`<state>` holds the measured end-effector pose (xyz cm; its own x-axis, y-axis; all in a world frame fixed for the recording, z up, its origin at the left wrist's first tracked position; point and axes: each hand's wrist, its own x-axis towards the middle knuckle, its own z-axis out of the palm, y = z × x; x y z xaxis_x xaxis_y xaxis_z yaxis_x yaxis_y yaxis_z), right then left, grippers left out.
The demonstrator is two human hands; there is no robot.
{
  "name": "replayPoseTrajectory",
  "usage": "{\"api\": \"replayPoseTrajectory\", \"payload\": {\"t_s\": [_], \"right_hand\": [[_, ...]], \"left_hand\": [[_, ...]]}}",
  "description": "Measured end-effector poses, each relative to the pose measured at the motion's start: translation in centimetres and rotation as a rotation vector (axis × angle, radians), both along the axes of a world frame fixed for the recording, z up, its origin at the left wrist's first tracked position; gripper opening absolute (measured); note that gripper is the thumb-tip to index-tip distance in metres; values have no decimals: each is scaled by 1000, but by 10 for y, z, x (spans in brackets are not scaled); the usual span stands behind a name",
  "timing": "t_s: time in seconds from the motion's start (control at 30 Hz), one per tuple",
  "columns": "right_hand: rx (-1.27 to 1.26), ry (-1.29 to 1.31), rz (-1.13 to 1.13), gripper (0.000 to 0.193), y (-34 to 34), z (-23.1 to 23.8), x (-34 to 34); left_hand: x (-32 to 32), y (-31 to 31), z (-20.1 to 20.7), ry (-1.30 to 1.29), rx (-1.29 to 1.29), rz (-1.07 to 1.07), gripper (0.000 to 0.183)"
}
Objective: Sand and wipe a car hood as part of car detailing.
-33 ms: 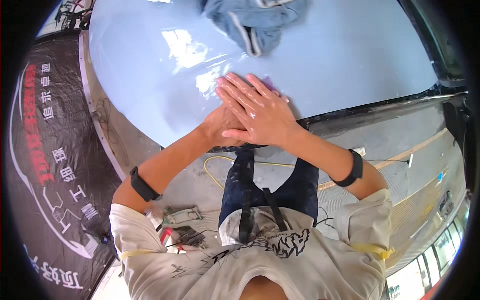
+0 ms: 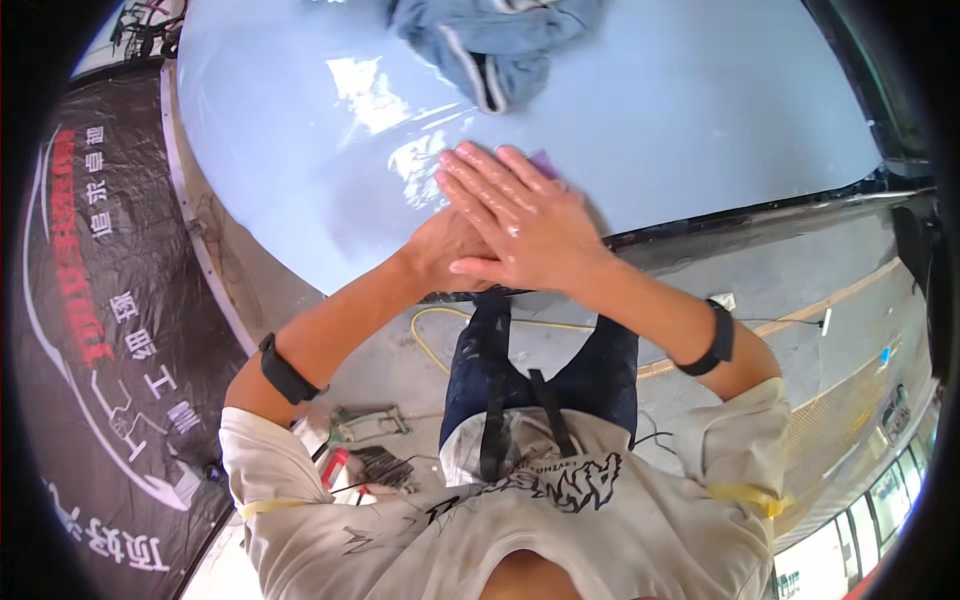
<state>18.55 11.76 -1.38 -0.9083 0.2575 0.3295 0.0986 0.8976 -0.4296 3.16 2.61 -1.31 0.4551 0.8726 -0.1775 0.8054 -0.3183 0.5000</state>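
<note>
Grey floor below, big shiny pale blue panel in front of me, and honestly barely anything's changed since a blink ago: view's nudged a bit, hands in pretty much the same pose. Right hand lies flat across the left hand, fingers long and wet. Can't tell what the left one's fingers are doing, they're mostly covered. Purple piece pokes out beside my right one, on the panel. Blue cloth sits farther up, apart from both. Looks like I'm working the same patch, I'd say.
</note>
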Motion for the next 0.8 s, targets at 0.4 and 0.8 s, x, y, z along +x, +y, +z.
{"api": "replayPoseTrajectory", "payload": {"t_s": [0.4,0.8], "right_hand": [[293,-216,60,97,239,36,200],[155,-36,-27,101,-65,-18,-33]], "left_hand": [[223,228,-6,-276,157,23,29],[-9,-73,-33,0,264,140,57]]}}
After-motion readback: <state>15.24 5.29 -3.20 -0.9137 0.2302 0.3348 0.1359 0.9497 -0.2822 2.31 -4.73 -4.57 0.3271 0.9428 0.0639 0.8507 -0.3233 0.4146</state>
